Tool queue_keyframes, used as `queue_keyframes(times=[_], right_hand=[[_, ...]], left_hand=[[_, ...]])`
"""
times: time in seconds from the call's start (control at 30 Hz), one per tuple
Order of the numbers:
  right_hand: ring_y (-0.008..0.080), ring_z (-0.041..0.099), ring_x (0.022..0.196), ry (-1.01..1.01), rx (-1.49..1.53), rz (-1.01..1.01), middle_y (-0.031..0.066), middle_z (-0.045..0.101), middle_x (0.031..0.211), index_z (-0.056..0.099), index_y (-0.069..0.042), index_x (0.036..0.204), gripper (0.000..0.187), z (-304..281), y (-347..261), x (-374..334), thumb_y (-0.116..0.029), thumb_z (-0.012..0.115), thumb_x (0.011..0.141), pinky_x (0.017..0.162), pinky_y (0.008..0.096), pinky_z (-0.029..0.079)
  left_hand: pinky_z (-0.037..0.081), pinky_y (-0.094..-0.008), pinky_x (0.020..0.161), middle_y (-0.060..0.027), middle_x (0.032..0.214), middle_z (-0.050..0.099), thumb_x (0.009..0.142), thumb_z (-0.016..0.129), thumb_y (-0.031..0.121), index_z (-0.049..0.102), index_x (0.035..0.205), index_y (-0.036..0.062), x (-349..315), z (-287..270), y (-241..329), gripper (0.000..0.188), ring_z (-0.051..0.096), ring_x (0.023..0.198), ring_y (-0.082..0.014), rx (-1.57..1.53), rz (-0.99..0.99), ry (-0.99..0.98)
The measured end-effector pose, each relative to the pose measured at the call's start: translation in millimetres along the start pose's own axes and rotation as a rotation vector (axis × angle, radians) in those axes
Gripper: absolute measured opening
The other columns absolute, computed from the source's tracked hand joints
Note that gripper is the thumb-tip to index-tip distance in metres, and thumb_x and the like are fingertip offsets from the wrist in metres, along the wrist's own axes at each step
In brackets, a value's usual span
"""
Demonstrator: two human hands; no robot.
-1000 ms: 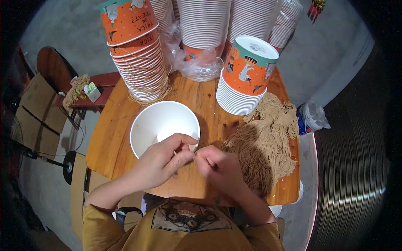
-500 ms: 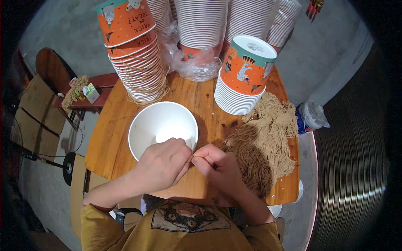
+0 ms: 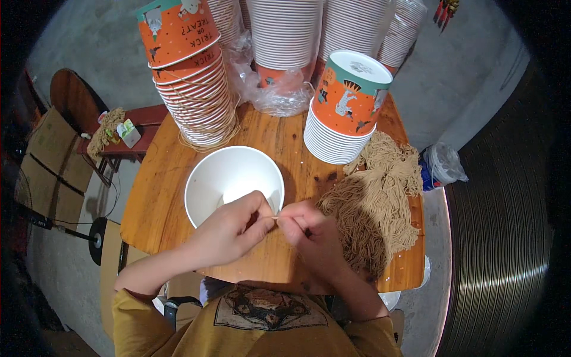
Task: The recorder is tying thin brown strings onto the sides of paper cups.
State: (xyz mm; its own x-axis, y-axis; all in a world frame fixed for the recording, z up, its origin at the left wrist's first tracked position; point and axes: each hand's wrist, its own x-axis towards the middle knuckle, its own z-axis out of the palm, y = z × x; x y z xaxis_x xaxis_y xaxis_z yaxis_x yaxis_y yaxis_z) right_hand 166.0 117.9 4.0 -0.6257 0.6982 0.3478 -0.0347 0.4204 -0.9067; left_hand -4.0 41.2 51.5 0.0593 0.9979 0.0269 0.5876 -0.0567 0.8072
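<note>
An upright paper bucket [image 3: 199, 185], white inside, sits on the wooden table in front of me, its opening facing up. At its near right rim my left hand [image 3: 225, 235] and my right hand [image 3: 313, 238] meet, each closed in a pinch. A short bit of tan cord [image 3: 275, 218] shows between the two sets of fingertips. Whether the cord passes through the bucket's wall is hidden by my hands. Right of my right hand lies a loose heap of tan cords [image 3: 363, 220].
A stack of upside-down orange buckets [image 3: 348, 101] stands behind the cords. To the left rises another stack of buckets [image 3: 196, 98] with cords hanging over it. Plastic-wrapped bucket stacks [image 3: 282, 35] line the table's back. A red bench [image 3: 151, 122] is off to the left.
My left hand has turned so that its thumb now shows, and the cord between the fingertips has come into view. The bucket has shifted very slightly right.
</note>
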Motion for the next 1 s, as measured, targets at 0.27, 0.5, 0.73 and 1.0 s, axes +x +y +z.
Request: queue_keyframes(times=[0.27,0.5,0.73,1.0], right_hand=[[0.0074,0.051,0.058,0.292,-0.002,0.179,0.0020,0.053,0.063,0.059,-0.006,0.086,0.005,1.0,28.8,9.0,-0.007,0.062,0.083,0.052,0.0240,0.042],[0.0117,0.055,0.055,0.278,-0.158,0.133,0.0044,0.056,0.063,0.058,-0.007,0.087,0.007,0.7,25.5,10.9,-0.010,0.063,0.083,0.053,0.0295,0.045],[0.0184,0.058,0.057,0.201,-0.130,-0.105,0.0086,0.057,0.067,0.055,-0.007,0.093,0.009,14.0,19.6,22.1,-0.010,0.060,0.086,0.055,0.0318,0.046],[0.0158,0.060,0.059,0.089,-0.136,-0.237,0.0091,0.059,0.069,0.055,-0.003,0.093,0.006,31.9,18.7,37.5,-0.004,0.057,0.087,0.055,0.0296,0.047]], left_hand=[[0.047,-0.0269,0.080,-0.0036,0.094,0.055,0.084,0.070,0.020,0.048,0.113,0.0020,40.9,10.5,-25.3,0.041,0.055,0.095,-0.0124,-0.188,-0.144,-0.043],[0.049,-0.0286,0.071,-0.0090,0.085,0.059,0.081,0.059,0.011,0.049,0.123,-0.0021,23.8,-2.7,-10.4,0.045,0.059,0.075,-0.0160,-0.050,-0.186,0.029],[0.044,-0.0219,0.076,-0.0004,0.094,0.052,0.082,0.049,0.004,0.051,0.129,0.0027,-2.4,-30.7,-4.0,0.047,0.049,0.082,-0.0073,-0.234,-0.287,0.131],[0.047,-0.0242,0.079,-0.0025,0.100,0.053,0.081,0.043,0.001,0.050,0.130,0.0024,-21.2,-48.5,-10.4,0.049,0.052,0.086,-0.0082,-0.349,-0.303,0.174]])
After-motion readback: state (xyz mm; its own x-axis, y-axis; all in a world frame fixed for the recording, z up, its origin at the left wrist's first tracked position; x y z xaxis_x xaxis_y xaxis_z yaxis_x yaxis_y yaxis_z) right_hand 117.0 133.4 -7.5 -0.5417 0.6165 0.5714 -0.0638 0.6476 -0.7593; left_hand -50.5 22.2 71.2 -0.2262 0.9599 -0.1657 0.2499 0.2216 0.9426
